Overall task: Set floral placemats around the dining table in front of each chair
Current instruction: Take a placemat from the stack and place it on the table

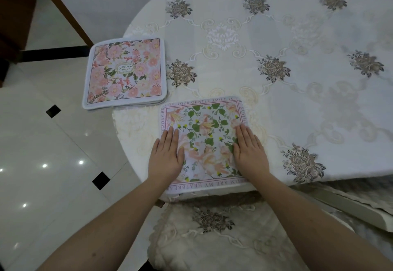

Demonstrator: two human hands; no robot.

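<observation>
— While both palms lie flat, what's under them?

— One floral mat [205,141], at the near edge of the table [297,104], right above the chair [214,234]. The left hand [167,155] presses its left side, the right hand [248,151] its right side. Fingers straight, nothing gripped.

— Does it sit square on the table?

— Its near edge hangs a little over the rim, with lettering printed round the border.

— Any other mats?

— A stack [125,72] with pink flowers lies at the table's left corner, just beyond the first mat and apart from it. Part of it juts past the cloth [223,34] over the floor [42,143].
</observation>
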